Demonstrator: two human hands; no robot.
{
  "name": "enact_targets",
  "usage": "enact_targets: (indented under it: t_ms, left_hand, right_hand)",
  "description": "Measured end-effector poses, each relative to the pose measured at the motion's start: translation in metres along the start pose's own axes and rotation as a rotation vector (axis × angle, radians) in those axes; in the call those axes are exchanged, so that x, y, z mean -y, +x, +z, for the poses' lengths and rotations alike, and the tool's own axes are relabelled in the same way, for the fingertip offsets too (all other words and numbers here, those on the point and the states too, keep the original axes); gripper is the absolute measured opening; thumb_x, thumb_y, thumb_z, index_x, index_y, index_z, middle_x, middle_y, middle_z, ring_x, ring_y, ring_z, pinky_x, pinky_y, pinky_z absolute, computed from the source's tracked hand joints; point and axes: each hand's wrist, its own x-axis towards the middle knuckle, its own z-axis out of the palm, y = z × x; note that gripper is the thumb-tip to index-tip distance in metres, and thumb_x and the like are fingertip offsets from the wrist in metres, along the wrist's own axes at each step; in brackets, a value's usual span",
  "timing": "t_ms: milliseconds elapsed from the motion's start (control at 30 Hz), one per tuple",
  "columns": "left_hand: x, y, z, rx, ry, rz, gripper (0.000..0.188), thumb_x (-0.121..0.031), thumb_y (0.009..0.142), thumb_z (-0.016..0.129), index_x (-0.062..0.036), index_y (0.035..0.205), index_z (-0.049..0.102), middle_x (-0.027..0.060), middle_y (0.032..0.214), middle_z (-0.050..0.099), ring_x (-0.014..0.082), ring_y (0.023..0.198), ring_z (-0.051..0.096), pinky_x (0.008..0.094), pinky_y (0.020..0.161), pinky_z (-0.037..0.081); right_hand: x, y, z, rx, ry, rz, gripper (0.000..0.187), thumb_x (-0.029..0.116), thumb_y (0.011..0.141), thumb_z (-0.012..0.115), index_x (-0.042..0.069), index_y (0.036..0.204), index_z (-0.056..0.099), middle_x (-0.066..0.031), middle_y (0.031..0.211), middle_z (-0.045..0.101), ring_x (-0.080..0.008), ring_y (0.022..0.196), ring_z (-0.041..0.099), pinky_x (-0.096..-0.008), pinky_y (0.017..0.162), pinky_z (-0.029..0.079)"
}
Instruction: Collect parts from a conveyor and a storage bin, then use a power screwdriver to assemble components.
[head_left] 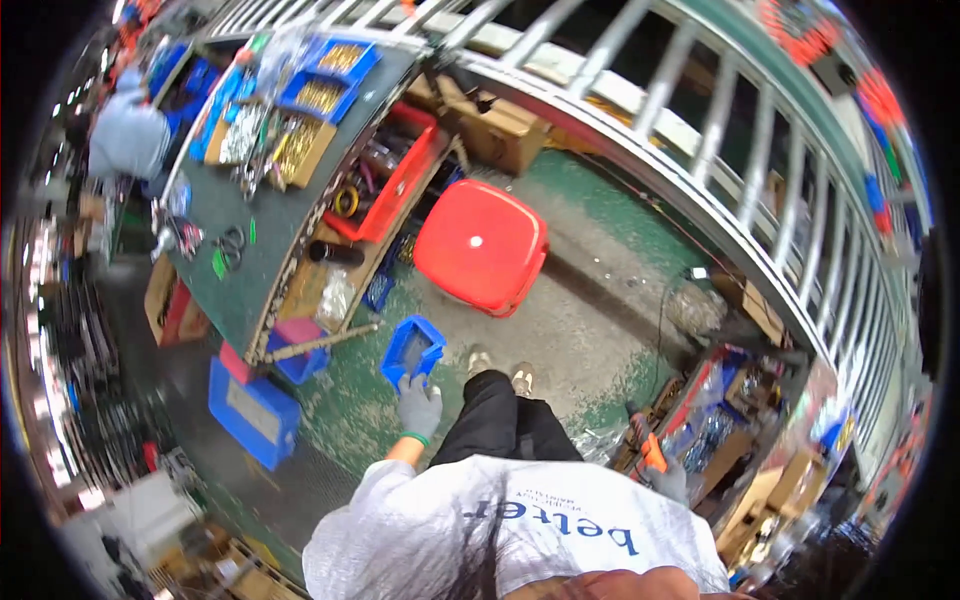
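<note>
- Because the left hand seemed to support the small blue plastic bin at one end only, the bin might have tipped or slipped if that hold loosened.
- Just ahead of the person's pale shoes stood a red plastic stool; a step forward could have knocked a foot against it.
- Grey-gloved left fingers closed narrowly on the bin's near edge; the thumb's placement could not be made out.
- The bin was in front of the person, left of the dark trousers.
- Low on the other side, the gloved right hand was at an orange-handled tool; how far its fingers closed could not be told.
</note>
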Motion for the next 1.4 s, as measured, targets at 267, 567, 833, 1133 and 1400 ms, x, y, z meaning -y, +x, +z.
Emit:
enact_targets:
  t_ms: [267, 567, 833, 1133, 1400]
  left_hand:
    - [-0.084, -0.037, -0.068, -0.147, 0.036, 0.527, 0.046, -0.029, 0.078, 0.065, -0.0040, 0.116, 0.056, 0.0205, 0.130, 0.044, 0.0369, 0.110, 0.052, 0.0436, 0.091, 0.045]
    - [-0.230, -0.050, -0.077, -0.065, -0.064, 0.966, 0.039, -0.025, 0.082, 0.062, -0.0049, 0.115, 0.057, 0.0187, 0.128, 0.046, 0.0338, 0.102, 0.058, 0.0406, 0.085, 0.048]
    - [-0.303, -0.034, -0.069, 0.085, 0.040, 1.124, 0.038, -0.027, 0.083, 0.062, -0.0042, 0.114, 0.058, 0.0203, 0.129, 0.045, 0.0342, 0.101, 0.059, 0.0392, 0.084, 0.050]
    - [-0.384, 0.001, -0.051, 0.110, 0.192, 1.363, 0.038, -0.031, 0.084, 0.059, -0.0057, 0.112, 0.059, 0.0209, 0.131, 0.045, 0.0371, 0.105, 0.057, 0.0426, 0.084, 0.048]
    - [-0.499, -0.044, -0.021, 0.285, 0.251, 1.791, 0.032, -0.026, 0.082, 0.060, -0.0078, 0.108, 0.060, 0.0163, 0.126, 0.050, 0.0363, 0.095, 0.061, 0.0446, 0.077, 0.051]
  right_hand:
    - [0.016, -0.028, -0.024, -0.263, -0.005, -0.032, 0.056, 0.038, 0.073, 0.070, 0.002, 0.114, 0.058, -0.0226, 0.098, 0.064, -0.0347, 0.093, 0.063, -0.0395, 0.079, 0.049]
    - [0.043, -0.101, 0.025, -0.356, 0.638, -0.054, 0.044, 0.028, 0.075, 0.069, 0.003, 0.110, 0.060, -0.0096, 0.084, 0.064, -0.0188, 0.076, 0.061, -0.0327, 0.068, 0.047]
    - [0.072, -0.111, -0.008, -0.743, 0.852, -0.092, 0.048, 0.028, 0.070, 0.071, 0.002, 0.109, 0.059, -0.0125, 0.087, 0.064, -0.0248, 0.077, 0.062, -0.0340, 0.072, 0.048]
    - [0.099, -0.246, -0.212, -1.246, 0.991, 0.224, 0.044, 0.015, 0.076, 0.067, 0.000, 0.117, 0.059, -0.0006, 0.079, 0.060, -0.0056, 0.061, 0.052, -0.0207, 0.054, 0.041]
    - [0.144, -0.311, -0.228, -1.500, 0.899, 0.097, 0.049, 0.030, 0.081, 0.054, -0.007, 0.113, 0.056, 0.0023, 0.061, 0.048, -0.0033, 0.040, 0.033, -0.0203, 0.037, 0.022]
